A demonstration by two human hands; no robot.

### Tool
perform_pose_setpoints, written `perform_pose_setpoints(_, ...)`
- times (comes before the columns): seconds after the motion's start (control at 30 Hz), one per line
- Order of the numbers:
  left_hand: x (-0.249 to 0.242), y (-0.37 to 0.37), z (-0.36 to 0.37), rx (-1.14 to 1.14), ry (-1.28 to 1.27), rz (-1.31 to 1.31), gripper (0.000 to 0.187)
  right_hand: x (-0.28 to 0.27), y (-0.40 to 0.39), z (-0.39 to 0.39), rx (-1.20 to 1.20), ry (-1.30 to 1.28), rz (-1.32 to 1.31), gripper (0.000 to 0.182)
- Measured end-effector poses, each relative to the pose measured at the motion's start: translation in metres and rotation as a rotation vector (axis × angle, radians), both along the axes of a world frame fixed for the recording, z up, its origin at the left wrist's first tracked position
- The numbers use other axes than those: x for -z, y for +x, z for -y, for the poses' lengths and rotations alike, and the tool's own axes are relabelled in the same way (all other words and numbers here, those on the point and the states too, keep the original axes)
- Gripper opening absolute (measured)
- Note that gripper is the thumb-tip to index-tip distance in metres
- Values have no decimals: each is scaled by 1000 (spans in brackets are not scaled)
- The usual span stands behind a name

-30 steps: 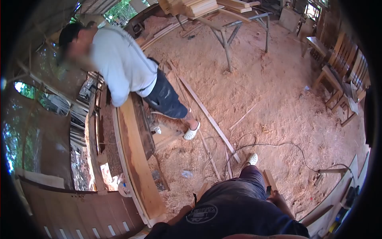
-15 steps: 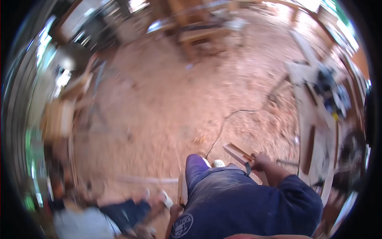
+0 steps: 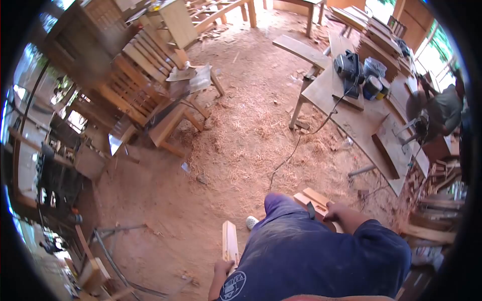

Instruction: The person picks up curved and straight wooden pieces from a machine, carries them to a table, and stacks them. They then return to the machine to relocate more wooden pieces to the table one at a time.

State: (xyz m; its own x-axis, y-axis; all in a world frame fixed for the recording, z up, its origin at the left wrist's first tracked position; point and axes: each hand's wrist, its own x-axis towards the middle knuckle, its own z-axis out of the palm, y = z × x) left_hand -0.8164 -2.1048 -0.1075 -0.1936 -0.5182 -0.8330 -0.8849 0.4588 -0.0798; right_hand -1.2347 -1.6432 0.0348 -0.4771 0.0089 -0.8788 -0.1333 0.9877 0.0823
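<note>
At the lower middle, my left hand (image 3: 224, 266) is closed round the lower end of a pale wooden piece (image 3: 230, 239), which points forward beside my leg. On the other side of my body, my right hand (image 3: 337, 211) grips wooden pieces with slots cut in them (image 3: 315, 199). A dark strap-like thing (image 3: 311, 209) lies against these pieces. One light shoe (image 3: 252, 221) shows on the ground between the left piece and my knee.
A workbench (image 3: 346, 118) with a power tool (image 3: 348, 67) stands at the right, a person (image 3: 442, 108) beyond it. Slatted wooden chairs (image 3: 150, 55) are at the upper left. A cable (image 3: 296, 145) crosses the shaving-strewn ground; a metal frame (image 3: 108, 251) is lower left.
The view has swung to the right and is sharper. The workbench and chairs show more fully, and the person at the lower left has left view. Both hands still hold wood.
</note>
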Motion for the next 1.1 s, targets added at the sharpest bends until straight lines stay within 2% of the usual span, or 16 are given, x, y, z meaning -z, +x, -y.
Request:
perform_pose_setpoints(0.07, -33, -70, 63, 144, -16, 93, 71, 1, -4, 27, 138, -13, 16, 99)
perform_pose_setpoints(0.13, -59, -142, 116, 290, -37, 176, 70, 35, -12, 40, 235, -28, 35, 101)
perform_pose_setpoints(0.2, -52, -200, 170, 375, -35, 190, 68, 47, -31, 62, 287, -39, 83, 106)
perform_pose_setpoints(0.27, -40, -263, 216, 362, -7, 239, 66, 53, -60, 90, 336, -39, 130, 106)
perform_pose_setpoints(0.33, -54, -336, 239, 384, -77, 211, 65, 53, -95, 120, 336, -10, 181, 105)
perform_pose_setpoints(0.4, -63, -408, 261, 518, -81, 153, 63, 80, -130, 138, 406, -42, 183, 103)
perform_pose_setpoints(0.43, -78, -450, 269, 491, -69, 119, 59, 84, -138, 142, 428, -43, 199, 102)
perform_pose_setpoints(0.5, -93, -528, 285, 466, -104, 127, 57, 77, -183, 165, 475, -68, 229, 101)
perform_pose_setpoints(0.57, -85, -592, 311, 517, -89, 71, 61, 82, -216, 183, 511, -70, 160, 105)
perform_pose_setpoints(0.63, -99, -666, 320, 510, -119, 30, 58, 60, -262, 215, 560, -62, 160, 106)
perform_pose_setpoints(0.73, -80, -757, 352, 553, -102, -115, 54, 40, -321, 256, 608, -48, 123, 107)
perform_pose_setpoints(0.83, -80, -865, 373, 420, -17, -238, 52, 42, -385, 291, 667, -22, 97, 108)
perform_pose_setpoints(0.97, -43, -1005, 413, 391, 77, -361, 48, 36, -476, 334, 757, 40, 66, 109)
perform_pose_setpoints(1.07, -38, -1109, 442, 379, 134, -413, 50, 18, -550, 372, 802, 59, 77, 108)
perform_pose_setpoints(1.1, -20, -1140, 460, 581, 111, -459, 54, 25, -579, 377, 802, 48, 56, 107)
